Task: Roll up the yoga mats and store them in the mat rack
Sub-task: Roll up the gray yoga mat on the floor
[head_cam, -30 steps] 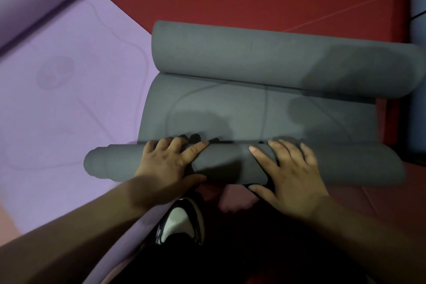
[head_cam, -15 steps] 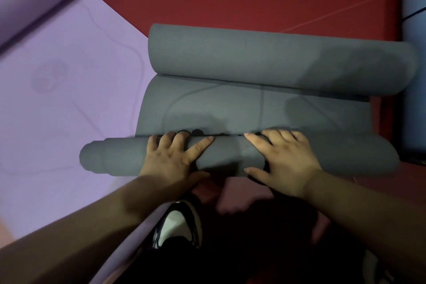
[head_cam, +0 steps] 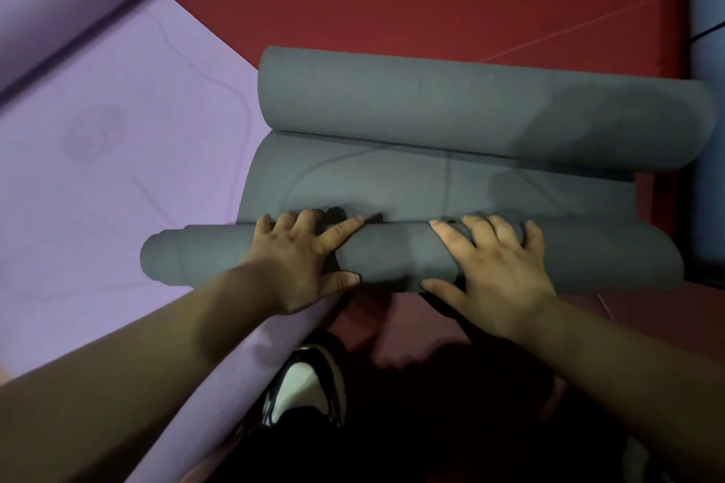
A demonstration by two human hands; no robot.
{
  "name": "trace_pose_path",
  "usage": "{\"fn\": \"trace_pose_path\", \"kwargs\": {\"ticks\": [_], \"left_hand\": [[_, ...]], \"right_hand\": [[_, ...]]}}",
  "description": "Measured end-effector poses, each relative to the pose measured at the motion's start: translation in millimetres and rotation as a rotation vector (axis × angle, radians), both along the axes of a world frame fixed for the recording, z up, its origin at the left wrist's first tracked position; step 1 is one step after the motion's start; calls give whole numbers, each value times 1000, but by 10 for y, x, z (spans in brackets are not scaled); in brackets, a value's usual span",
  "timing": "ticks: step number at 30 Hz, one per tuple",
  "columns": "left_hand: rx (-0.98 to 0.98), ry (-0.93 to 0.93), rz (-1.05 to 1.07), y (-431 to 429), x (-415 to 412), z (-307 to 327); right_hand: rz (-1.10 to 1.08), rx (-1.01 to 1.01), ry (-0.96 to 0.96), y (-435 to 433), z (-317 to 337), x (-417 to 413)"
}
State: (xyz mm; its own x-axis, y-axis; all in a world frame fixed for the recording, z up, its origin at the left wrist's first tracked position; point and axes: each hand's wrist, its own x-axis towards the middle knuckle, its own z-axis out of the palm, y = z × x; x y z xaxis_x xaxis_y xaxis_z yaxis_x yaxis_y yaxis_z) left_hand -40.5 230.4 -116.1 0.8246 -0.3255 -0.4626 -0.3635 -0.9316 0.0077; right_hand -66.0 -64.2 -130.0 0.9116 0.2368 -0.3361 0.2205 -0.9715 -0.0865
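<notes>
Near roll crept up-frame; left hand (head_cam: 302,261), right hand (head_cam: 500,267) splayed, pressing grey yoga mat (head_cam: 404,259); keep tight, ends aligned.

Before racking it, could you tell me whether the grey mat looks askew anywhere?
Yes: the grey mat's near roll, under the left hand and right hand, is skewed. Its left end sticks out past the flat part's edge with a stepped tip. The far end is curled up too.
</notes>
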Motion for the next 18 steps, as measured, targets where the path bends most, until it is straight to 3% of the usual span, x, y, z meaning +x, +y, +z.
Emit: {"fn": "trace_pose_path", "kwargs": {"ticks": [5,18], "left_hand": [[-77,-285,4,-124,-247,-111],[5,-143,20,-46,-31,-82]], "right_hand": [[19,5,57,-20,60,203],[85,-61,-34,16,-19,59]]}}
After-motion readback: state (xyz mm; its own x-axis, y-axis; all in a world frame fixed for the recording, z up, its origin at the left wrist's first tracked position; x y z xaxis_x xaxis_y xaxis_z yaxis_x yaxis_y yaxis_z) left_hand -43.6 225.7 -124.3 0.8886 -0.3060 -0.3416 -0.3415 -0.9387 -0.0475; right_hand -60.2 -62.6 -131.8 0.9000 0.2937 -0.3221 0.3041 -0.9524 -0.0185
